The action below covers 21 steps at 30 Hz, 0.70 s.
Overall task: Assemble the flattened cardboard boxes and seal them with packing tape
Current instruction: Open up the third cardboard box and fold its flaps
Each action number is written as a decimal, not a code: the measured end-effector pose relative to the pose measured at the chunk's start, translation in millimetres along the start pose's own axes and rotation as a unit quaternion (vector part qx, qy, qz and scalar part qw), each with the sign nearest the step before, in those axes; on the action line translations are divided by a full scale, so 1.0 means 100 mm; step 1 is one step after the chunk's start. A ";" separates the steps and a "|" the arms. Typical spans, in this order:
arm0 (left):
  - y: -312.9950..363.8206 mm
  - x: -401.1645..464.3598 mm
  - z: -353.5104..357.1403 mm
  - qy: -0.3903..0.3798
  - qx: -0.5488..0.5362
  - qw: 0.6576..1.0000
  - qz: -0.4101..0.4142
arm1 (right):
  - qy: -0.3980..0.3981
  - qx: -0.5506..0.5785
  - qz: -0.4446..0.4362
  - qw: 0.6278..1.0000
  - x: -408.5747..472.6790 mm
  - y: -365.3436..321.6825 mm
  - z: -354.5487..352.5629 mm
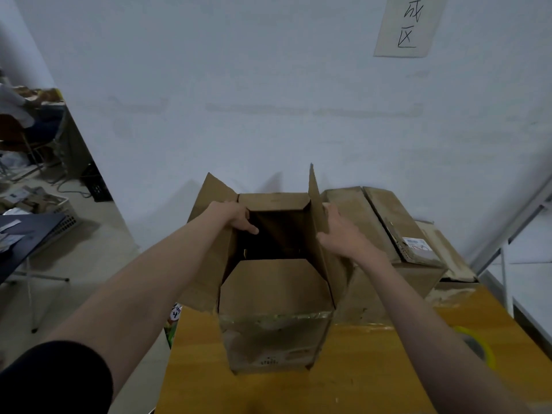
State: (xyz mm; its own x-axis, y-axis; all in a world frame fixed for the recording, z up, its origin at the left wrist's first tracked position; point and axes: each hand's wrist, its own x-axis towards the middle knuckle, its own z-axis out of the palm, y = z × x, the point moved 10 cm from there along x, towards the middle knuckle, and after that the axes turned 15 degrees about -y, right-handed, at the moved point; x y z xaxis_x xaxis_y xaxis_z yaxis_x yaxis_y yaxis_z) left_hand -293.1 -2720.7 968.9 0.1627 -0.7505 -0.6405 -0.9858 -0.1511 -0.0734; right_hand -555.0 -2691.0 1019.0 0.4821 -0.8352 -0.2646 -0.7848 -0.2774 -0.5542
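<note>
Box: open cardboard box stands upright at 6 o'clock on the wooden surface.
Left hand: grip curled over the left flap at its fold.
Right hand: fingers straight, flat against the upright right flap.
Tape: yellow tape roll at 4 o'clock.

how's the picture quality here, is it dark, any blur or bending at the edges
Head view: dim, bluish light; the open box interior is nearly black. Wide-angle bending curves the wall corner at left. The tape roll at right is soft; the left hand and right hand look reasonably sharp.
</note>
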 end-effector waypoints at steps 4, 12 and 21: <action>0.00 0.04 0.04 -0.012 -0.001 1.000 -0.019 | -0.094 0.031 -0.061 0.993 0.18 -0.21 0.42; -0.28 -0.38 -0.43 0.126 -0.041 0.987 -0.087 | -0.122 -0.061 -0.038 0.990 0.47 0.14 0.92; 0.39 -0.50 -0.19 0.081 -0.120 0.979 0.142 | -0.064 0.008 -0.019 0.998 0.53 0.23 0.78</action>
State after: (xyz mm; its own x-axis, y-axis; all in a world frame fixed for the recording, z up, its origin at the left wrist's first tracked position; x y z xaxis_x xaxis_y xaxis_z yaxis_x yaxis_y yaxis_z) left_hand -338.5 -2701.5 1012.7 -0.0934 -0.8737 -0.4775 -0.9574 -0.0528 0.2838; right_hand -516.8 -2704.3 930.6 0.5582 -0.7561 -0.3416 -0.7589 -0.2989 -0.5785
